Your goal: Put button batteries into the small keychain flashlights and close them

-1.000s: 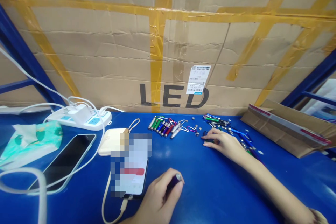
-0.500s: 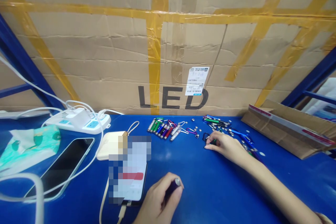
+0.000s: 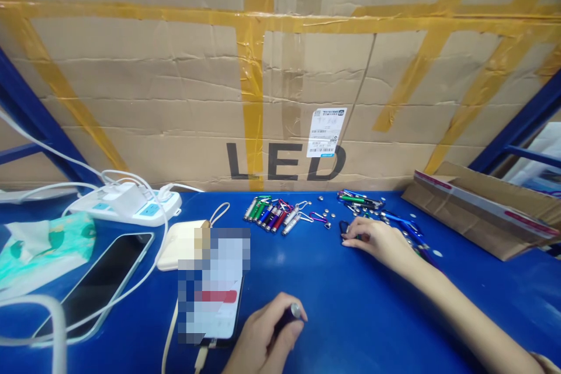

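My left hand [image 3: 270, 333] is wrapped round a small dark-purple penlight [image 3: 289, 315], its silver end pointing up. To the right, my right hand [image 3: 372, 239] is closed in a pinch at a dark carabiner clip [image 3: 344, 227]; something green shows between its fingers, mostly hidden. Small keychain penlights [image 3: 276, 216] in silver, green, blue, purple and red lie in a row at the middle back. A looser pile of penlights and clips [image 3: 362, 201] lies behind and beyond my right hand, with several tiny round button cells [image 3: 326, 211] scattered nearby.
A lit phone [image 3: 219, 280] with a charging cable lies left of my left hand. Further left are a cream power bank [image 3: 179, 245], a dark phone [image 3: 100, 283], a tissue pack [image 3: 65, 242] and a white power strip [image 3: 151, 210]. An open cardboard box [image 3: 477, 210] stands at the right.
The view has shifted slightly. Both hands stay nearly in place, the left still round the penlight and the right still at the carabiner clip.
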Demonstrator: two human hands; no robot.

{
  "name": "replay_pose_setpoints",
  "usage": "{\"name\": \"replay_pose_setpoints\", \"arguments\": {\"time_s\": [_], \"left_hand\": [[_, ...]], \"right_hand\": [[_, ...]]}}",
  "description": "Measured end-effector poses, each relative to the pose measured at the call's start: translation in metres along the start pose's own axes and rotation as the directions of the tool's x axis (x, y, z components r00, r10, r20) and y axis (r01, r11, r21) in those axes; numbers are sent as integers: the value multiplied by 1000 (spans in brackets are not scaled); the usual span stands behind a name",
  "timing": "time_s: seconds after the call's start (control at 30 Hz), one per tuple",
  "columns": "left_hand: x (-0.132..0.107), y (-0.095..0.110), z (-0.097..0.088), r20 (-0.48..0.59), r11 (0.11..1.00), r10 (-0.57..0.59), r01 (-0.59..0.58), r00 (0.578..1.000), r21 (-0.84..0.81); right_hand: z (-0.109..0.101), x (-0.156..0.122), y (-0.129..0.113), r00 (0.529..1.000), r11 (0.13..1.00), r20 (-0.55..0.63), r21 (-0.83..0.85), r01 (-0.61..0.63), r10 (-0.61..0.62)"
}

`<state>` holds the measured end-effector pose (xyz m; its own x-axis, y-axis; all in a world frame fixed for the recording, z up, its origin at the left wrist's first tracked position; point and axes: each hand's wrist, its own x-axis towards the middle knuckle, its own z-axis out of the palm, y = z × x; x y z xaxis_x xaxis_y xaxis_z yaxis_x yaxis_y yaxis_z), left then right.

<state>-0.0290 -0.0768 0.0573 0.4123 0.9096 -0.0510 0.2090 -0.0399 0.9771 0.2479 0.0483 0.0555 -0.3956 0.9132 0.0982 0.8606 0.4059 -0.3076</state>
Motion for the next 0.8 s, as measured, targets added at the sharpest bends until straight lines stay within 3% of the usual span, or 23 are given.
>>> {"name": "replay_pose_setpoints", "arguments": {"time_s": [0.43, 0.63, 0.8], "left_hand": [[1, -2, 0, -14, 998, 50, -49, 999, 43], [0, 2, 0, -39, 996, 73, -71, 997, 46], [-2, 1, 1, -44, 993, 104, -101, 994, 64]], "right_hand": [[3, -1, -1, 998, 996, -27, -60, 62, -64], [8, 0, 0, 990, 994, -108, -65, 88, -94], [9, 1, 0, 995, 999, -99, -24, 28, -31]]}}
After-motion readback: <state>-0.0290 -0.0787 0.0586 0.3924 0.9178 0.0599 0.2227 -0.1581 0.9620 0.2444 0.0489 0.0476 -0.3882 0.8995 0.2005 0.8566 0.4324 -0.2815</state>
